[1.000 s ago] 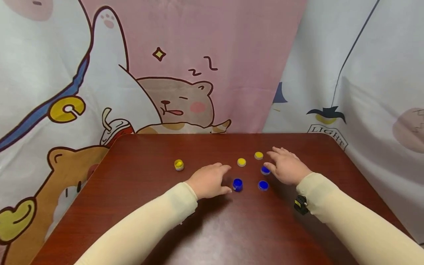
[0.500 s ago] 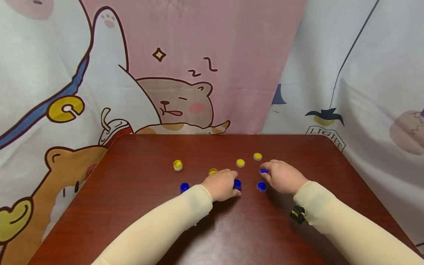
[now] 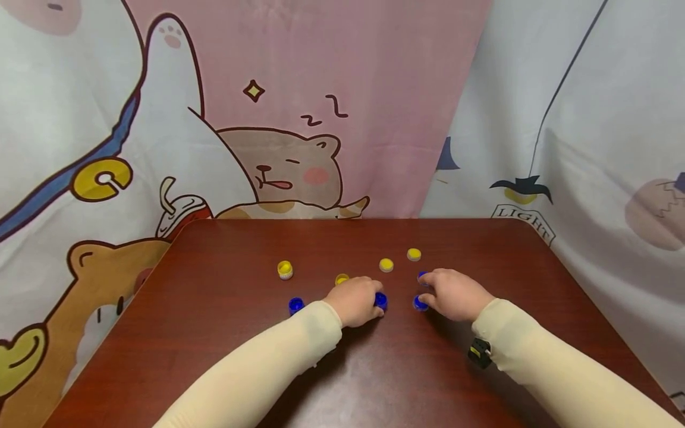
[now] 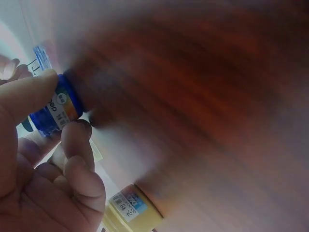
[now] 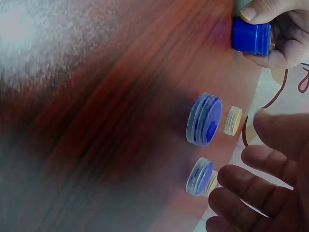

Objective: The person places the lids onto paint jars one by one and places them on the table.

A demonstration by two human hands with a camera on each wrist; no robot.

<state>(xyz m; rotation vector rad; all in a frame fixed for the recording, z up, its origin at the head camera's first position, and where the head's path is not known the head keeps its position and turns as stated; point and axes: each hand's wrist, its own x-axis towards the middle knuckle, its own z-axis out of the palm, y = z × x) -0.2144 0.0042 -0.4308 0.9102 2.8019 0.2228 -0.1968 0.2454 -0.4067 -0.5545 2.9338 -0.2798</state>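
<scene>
My left hand (image 3: 354, 302) grips a small open blue paint jar (image 3: 381, 301) between thumb and fingers. In the left wrist view the label of this blue jar (image 4: 60, 108) faces the camera. Two blue lids lie inside up to the right: a nearer lid (image 3: 420, 304) and a farther lid (image 3: 423, 277), partly covered by fingers. My right hand (image 3: 455, 294) hovers just over them, thumb and fingers spread apart with nothing between. The right wrist view shows the larger-looking blue lid (image 5: 205, 120) near the thumb and the other blue lid (image 5: 199, 176) by the fingertips.
Two yellow lids, one at centre (image 3: 386, 265) and one farther right (image 3: 414, 254), lie behind the blue ones. An open yellow jar (image 3: 285, 271), a second yellow jar (image 3: 342, 279) and another blue jar (image 3: 296, 306) stand around the left hand. A patterned curtain (image 3: 396, 119) hangs behind the table.
My left hand has moved right and taken hold of the blue jar, uncovering a yellow and a blue jar behind it. My right hand has come lower and nearer, toward the closer blue lid.
</scene>
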